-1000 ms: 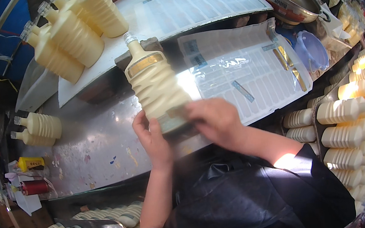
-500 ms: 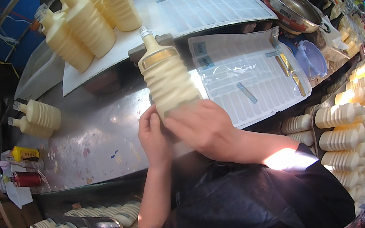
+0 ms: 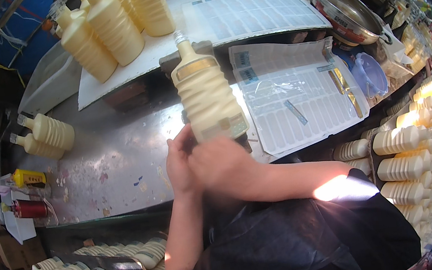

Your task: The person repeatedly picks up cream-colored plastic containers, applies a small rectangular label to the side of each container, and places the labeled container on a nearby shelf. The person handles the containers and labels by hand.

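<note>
A cream ribbed bottle point(image 3: 206, 96) with a clear threaded neck and a gold band at its shoulder leans back against a dark block point(image 3: 168, 62). A greenish label strip point(image 3: 232, 126) shows low on its front. My left hand point(image 3: 180, 165) grips the bottle's lower left edge, its fingers partly hidden. My right hand point(image 3: 223, 167) is curled over the left hand's side, just below the bottle's base. Its fingers are folded in and somewhat blurred; whatever they may hold is hidden.
A label sheet point(image 3: 288, 135) with gold and bluish strips lies right of the bottle. Several cream bottles point(image 3: 116, 35) stand on the white board at the back. Two bottles point(image 3: 52, 130) lie at left. A pan point(image 3: 344, 6) and a purple basin point(image 3: 370, 74) are at right.
My right hand has slid down off the bottle's lower front and curled, uncovering the label strip. My left hand stays at the lower left edge. The view has shifted slightly.
</note>
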`<state>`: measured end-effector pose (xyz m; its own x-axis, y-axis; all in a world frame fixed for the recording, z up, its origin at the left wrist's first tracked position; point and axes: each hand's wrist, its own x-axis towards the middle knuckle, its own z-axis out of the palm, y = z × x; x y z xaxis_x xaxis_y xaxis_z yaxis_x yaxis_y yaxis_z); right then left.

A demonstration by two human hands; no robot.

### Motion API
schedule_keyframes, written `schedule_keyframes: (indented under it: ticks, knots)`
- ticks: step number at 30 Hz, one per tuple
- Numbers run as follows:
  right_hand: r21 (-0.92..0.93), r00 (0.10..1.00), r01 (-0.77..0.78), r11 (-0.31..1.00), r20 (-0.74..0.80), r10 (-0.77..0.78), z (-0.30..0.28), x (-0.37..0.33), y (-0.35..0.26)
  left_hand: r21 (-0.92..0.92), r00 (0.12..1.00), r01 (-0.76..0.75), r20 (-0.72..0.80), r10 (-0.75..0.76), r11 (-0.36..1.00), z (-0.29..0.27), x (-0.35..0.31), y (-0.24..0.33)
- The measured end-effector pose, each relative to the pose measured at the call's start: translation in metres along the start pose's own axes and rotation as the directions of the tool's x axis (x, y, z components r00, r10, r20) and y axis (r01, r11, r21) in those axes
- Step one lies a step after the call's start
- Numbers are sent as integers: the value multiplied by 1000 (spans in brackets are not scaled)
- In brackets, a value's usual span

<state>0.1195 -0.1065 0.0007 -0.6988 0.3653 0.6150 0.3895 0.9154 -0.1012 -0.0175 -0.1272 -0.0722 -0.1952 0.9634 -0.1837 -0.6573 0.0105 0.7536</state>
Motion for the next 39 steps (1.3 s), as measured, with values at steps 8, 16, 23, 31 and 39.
schedule_keyframes:
  ticks: [8, 16, 23, 31, 39]
  knots:
    - [297, 873, -460, 837, -21, 488, -16, 12, 15, 364, 973, -205, -22, 229, 909, 22, -3, -7]
    - [471, 601, -716, 515, 40, 799, -27, -34, 38, 867, 926, -221, 43, 376, 447, 34, 5, -22]
    - [669, 455, -662, 338, 0, 890, -2, -76, 57, 812, 918, -273, 59, 393, 516, 25, 5, -30]
    - [565, 723, -621, 543, 147, 675, -31, -25, 27, 640, 898, -367, 54, 437, 675, 31, 8, -24]
    - [632, 458, -707, 316, 69, 886, -12, -75, 58, 861, 906, -305, 130, 403, 407, 33, 2, -21]
